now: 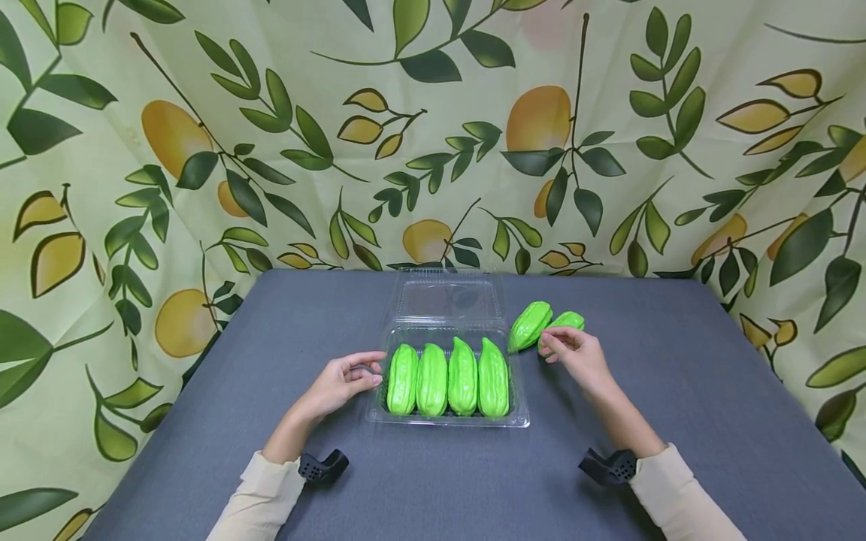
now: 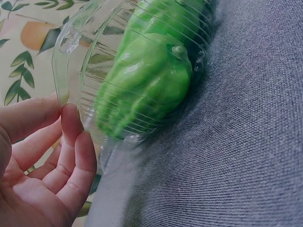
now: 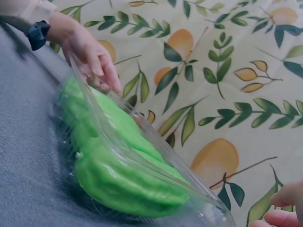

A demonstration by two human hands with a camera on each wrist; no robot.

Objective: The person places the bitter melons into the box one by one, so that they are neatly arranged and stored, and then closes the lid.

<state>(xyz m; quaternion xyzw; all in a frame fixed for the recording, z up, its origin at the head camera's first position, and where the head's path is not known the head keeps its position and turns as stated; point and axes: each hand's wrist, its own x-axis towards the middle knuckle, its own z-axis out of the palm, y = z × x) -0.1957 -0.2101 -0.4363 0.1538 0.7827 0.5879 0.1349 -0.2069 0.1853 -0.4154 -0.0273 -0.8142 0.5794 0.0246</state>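
Green fruits (image 1: 433,379) in clear box (image 1: 446,422), left fingers (image 2: 72,122) pinching rim (image 2: 57,75), right fingers (image 1: 558,340) relaxed, empty

Your table (image 1: 453,485) has a woven grey-blue surface — and past its far edge and both sides you see a pale, creased curtain (image 1: 467,101), leaf-and-fruit patterned in green, yellow and orange.

No legible text, label, brand, number or sign on anything in any of the three views.
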